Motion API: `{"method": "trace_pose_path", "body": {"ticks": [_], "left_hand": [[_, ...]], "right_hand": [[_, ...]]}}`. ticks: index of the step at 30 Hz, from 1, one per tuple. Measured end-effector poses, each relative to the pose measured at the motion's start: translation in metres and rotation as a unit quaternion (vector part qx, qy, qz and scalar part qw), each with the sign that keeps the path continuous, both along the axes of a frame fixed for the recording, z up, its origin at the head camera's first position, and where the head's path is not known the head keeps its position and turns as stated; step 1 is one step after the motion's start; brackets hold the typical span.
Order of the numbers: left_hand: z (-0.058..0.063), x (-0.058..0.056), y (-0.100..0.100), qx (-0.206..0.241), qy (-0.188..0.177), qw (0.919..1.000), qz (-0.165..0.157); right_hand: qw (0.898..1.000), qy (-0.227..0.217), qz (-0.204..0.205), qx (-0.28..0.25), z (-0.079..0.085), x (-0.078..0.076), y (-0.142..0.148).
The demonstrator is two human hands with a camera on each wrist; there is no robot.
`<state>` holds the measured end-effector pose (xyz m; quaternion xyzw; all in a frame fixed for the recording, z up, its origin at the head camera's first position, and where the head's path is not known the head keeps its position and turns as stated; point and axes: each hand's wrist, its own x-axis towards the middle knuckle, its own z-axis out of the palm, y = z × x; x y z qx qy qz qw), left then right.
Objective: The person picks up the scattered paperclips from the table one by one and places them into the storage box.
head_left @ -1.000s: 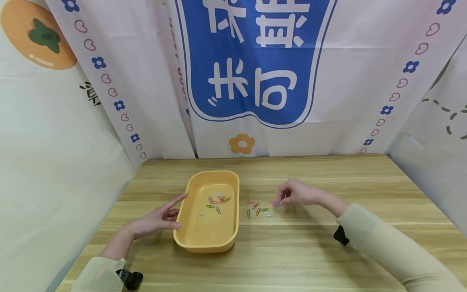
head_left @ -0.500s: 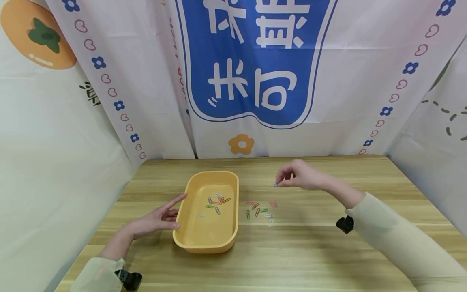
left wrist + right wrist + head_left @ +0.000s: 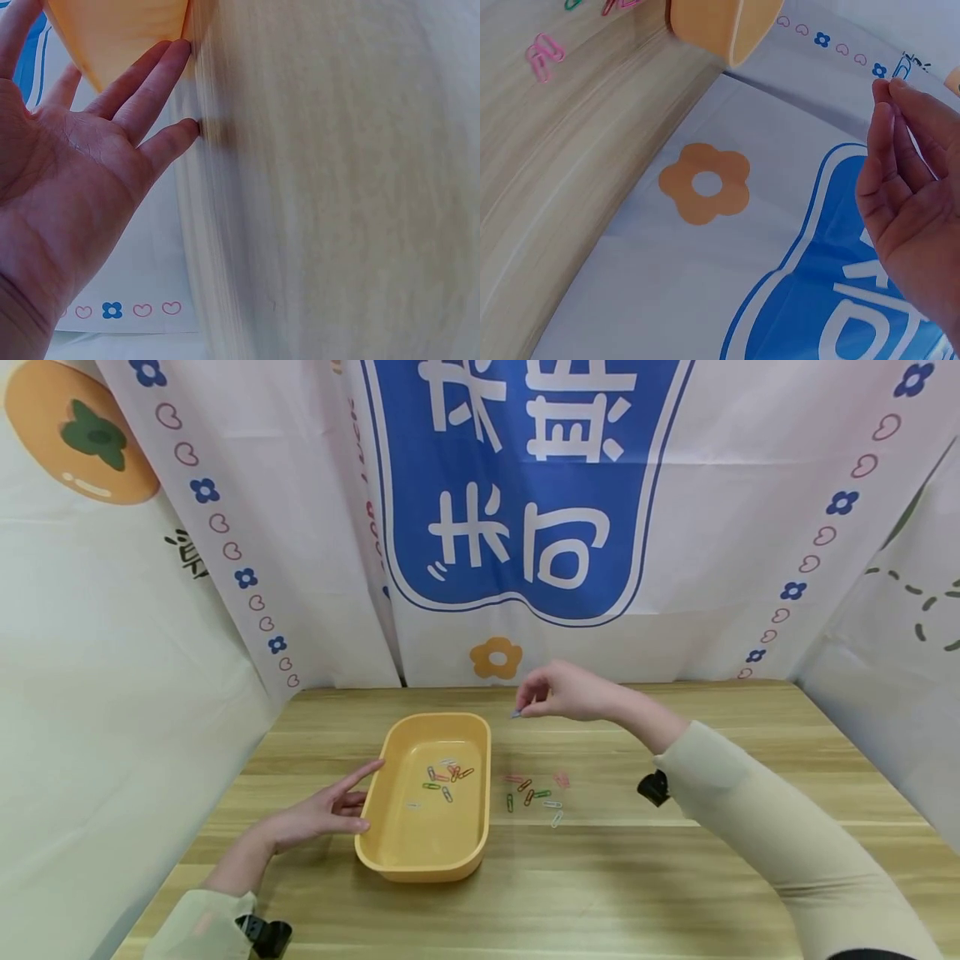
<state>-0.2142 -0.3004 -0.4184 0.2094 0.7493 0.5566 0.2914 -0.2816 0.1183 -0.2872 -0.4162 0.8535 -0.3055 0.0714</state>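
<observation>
A yellow rectangular tub (image 3: pixel 420 852) stands left of centre on the table, with several coloured paper clips (image 3: pixel 447 793) lying inside. My left hand (image 3: pixel 322 810) rests against the tub's left wall, fingers spread and mostly straight; the left wrist view shows its fingertips at the yellow side. Up in the air, just right of the tub's far corner, my right hand (image 3: pixel 566 692) pinches a blue paper clip (image 3: pixel 902 69) between thumb and forefinger. Beneath it and nearer, several loose paper clips (image 3: pixel 529 797) in pink, red, green and white lie beside the tub's right wall.
The wood-grain table (image 3: pixel 637 860) reaches back to a white printed cloth (image 3: pixel 712 635) hanging behind it. More cloth hangs at the left and right sides. A black strap device (image 3: pixel 654 787) sits on the right sleeve.
My right hand has picked the blue paper clip up from the loose ones, risen, and moved left toward the tub. The left hand and tub stay practically still.
</observation>
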Motion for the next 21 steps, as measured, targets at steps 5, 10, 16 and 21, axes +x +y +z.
{"method": "trace_pose_path", "body": {"ticks": [5, 10, 16, 21], "left_hand": [[0.0, 0.0, 0.0, 0.002, -0.003, 1.0, -0.002], [-0.001, -0.001, 0.0, 0.003, -0.001, 1.0, -0.003], [-0.001, -0.001, -0.001, 0.004, -0.001, 1.0, -0.003], [0.0, -0.001, -0.001, 0.002, -0.001, 1.0, -0.003]], "right_hand": [[1.0, 0.005, 0.013, 0.011, -0.001, -0.012, -0.027], [1.0, 0.013, 0.015, 0.024, -0.004, -0.02, -0.055], [1.0, 0.018, 0.008, 0.023, -0.014, -0.03, -0.086], [1.0, 0.014, -0.004, 0.028, -0.023, -0.036, -0.104]]}}
